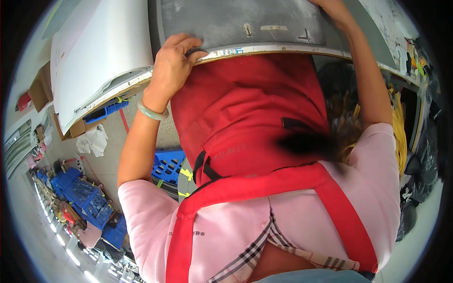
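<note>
A dark grey sheet or board [222,23] with chalky smears and small tape marks lies flat on the worktable, close to its front edge. My left hand [174,63] is at the near left of the grey surface, its fingers bent and fingertips down on it, the thumb by the table edge [264,48]. Whether a thin piece is pinched there is hidden. My right hand [329,5] reaches to the far right side of the grey surface, where the picture's top edge cuts it off. Its fingers barely show.
Large white sheets [101,42] lie stacked at the table's left, overhanging the front edge. Below are a blue basket [167,165] and, farther left, blue crates [89,200]. Yellow strips [400,132] and black plastic bags [427,160] are at the right. My red apron [255,99] is close to the table edge.
</note>
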Motion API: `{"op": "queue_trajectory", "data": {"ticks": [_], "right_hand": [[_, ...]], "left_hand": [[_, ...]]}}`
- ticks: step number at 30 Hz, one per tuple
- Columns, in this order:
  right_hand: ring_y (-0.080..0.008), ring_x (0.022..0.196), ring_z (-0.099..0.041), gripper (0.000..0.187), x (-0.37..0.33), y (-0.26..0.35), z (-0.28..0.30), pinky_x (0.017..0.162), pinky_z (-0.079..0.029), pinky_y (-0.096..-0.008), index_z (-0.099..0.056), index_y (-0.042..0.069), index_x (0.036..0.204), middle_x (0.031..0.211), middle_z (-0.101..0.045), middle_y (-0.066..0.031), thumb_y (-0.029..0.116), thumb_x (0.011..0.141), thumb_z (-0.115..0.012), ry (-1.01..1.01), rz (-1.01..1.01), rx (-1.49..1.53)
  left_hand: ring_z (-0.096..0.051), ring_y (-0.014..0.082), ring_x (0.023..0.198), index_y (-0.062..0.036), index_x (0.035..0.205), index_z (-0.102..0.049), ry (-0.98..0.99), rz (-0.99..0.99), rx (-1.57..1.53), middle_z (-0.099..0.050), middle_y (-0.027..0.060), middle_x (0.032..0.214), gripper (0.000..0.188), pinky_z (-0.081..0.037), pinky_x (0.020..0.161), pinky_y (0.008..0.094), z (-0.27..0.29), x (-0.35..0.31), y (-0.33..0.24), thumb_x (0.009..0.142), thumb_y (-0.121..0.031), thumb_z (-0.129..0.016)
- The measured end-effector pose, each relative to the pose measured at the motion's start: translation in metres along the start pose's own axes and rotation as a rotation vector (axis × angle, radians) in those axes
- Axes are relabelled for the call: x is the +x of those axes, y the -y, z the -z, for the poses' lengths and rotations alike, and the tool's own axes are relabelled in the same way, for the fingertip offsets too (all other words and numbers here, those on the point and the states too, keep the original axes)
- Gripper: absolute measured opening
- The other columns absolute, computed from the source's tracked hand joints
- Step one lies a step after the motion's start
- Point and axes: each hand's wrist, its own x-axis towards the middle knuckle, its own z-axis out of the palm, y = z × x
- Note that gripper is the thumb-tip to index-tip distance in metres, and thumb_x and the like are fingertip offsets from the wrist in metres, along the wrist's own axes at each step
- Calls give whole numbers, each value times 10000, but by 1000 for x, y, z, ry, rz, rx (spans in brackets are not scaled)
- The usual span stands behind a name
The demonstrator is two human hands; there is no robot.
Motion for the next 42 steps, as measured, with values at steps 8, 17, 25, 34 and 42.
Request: {"op": "queue_trajectory", "data": {"ticks": [8,17,25,34,42], "right_hand": [[-71,594,-433,150,-2,8,1,534,-322,-264,-677,59,853,697,-527,41,177,903,-755,58,-161,147],[-92,675,-492,207,-8,11,-1,594,-387,-289,-714,9,905,744,-588,14,211,896,-757,30,-73,49],[-112,708,-533,238,4,-16,-6,630,-438,-305,-720,-1,905,763,-616,1,229,879,-774,43,6,85],[-138,712,-562,244,6,-19,-8,652,-463,-325,-711,-2,900,762,-635,-45,231,866,-777,-33,86,-54],[-203,727,-587,288,-8,-8,-14,692,-474,-374,-686,-34,898,781,-636,-100,248,883,-742,-146,146,-195]], "left_hand": [[-663,307,911,-26,990,-741,-51,-11,21,-699,104,969,194,-550,797,385,-6,-4,-4,827,-109,-807],[-642,312,900,-40,953,-735,-130,-98,81,-687,96,941,159,-530,789,407,-11,-8,-3,838,-139,-781],[-638,312,879,-35,973,-732,-102,-107,89,-684,105,940,176,-526,788,407,-9,-8,-4,833,-126,-788],[-650,315,898,-41,985,-728,-99,-112,99,-685,112,951,173,-527,799,399,-9,-8,-3,838,-107,-790],[-664,394,906,-44,984,-728,86,-44,149,-684,156,977,228,-536,779,469,-16,29,-25,966,-259,-658]]}}
